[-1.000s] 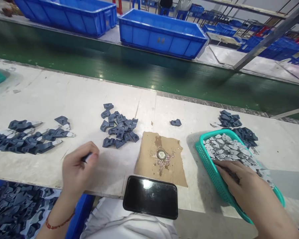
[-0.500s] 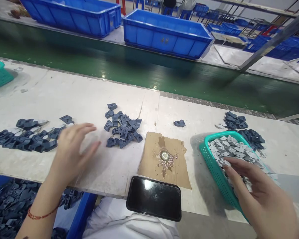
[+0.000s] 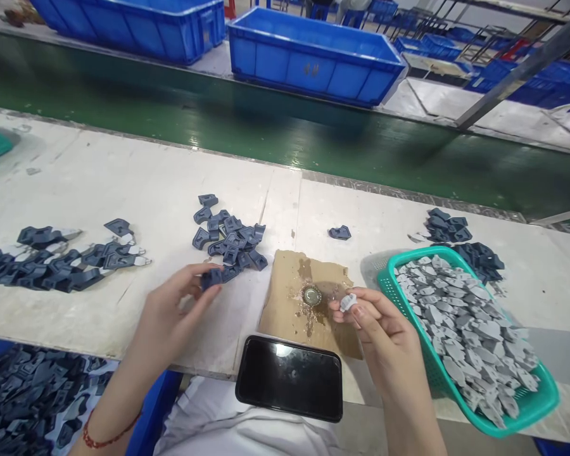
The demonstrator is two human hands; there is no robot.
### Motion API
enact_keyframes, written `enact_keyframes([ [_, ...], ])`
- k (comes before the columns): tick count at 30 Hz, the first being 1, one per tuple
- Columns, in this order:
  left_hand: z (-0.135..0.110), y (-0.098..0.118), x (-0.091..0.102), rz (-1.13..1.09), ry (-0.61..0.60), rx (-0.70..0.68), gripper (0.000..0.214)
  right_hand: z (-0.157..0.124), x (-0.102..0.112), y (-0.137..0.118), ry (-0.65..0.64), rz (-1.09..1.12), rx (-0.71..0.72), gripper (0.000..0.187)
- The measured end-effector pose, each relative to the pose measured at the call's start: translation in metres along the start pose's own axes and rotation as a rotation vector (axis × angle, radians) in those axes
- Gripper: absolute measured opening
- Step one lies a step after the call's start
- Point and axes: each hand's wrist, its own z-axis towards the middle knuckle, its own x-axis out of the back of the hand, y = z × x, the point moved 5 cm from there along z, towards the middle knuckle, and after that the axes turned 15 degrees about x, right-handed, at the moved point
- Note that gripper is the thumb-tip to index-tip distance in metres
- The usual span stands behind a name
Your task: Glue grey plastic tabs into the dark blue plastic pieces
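A grey piece (image 3: 348,303) is pinched in the right hand (image 3: 387,332).
It is held over the cardboard (image 3: 284,285), right of centre; left of centre, a dark piece (image 3: 211,279) is gripped by the left hand (image 3: 168,313) at the edge of the pile (image 3: 234,239).

One head-worn camera looks forward and down from above the wearer's lap (image 3: 247,434): left hand (image 3: 173,310) and right hand (image 3: 387,329) close, white table (image 3: 137,183) beneath, blue bin (image 3: 313,66) farther off.
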Motion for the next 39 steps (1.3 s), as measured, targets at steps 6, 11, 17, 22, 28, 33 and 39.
enact_keyframes([
  [6,-0.015,0.023,-0.062,-0.362,-0.356,0.105,0.020,0.005,-0.002,0.008,0.053,0.020,-0.018,0.023],
  [11,-0.018,0.037,-0.085,-0.402,-0.402,-0.005,0.019,0.010,-0.005,0.006,0.090,-0.110,0.020,0.027],
  [17,-0.023,0.034,-0.093,-0.357,-0.388,-0.087,0.018,0.010,-0.010,-0.002,0.061,-0.408,0.156,0.022],
  [22,-0.026,0.036,-0.093,-0.298,-0.387,-0.133,0.019,0.011,-0.014,-0.009,-0.104,-0.630,0.242,0.015],
  [28,-0.026,0.041,-0.092,-0.242,-0.370,-0.172,0.020,0.014,-0.027,-0.013,-0.292,-0.790,0.403,0.014],
  [33,-0.026,0.044,-0.092,-0.237,-0.364,-0.182,0.020,0.013,-0.031,-0.011,-0.320,-0.822,0.457,0.015],
  [39,-0.026,0.044,-0.091,-0.225,-0.379,-0.170,0.021,0.012,-0.032,-0.013,-0.330,-0.822,0.478,0.015],
])
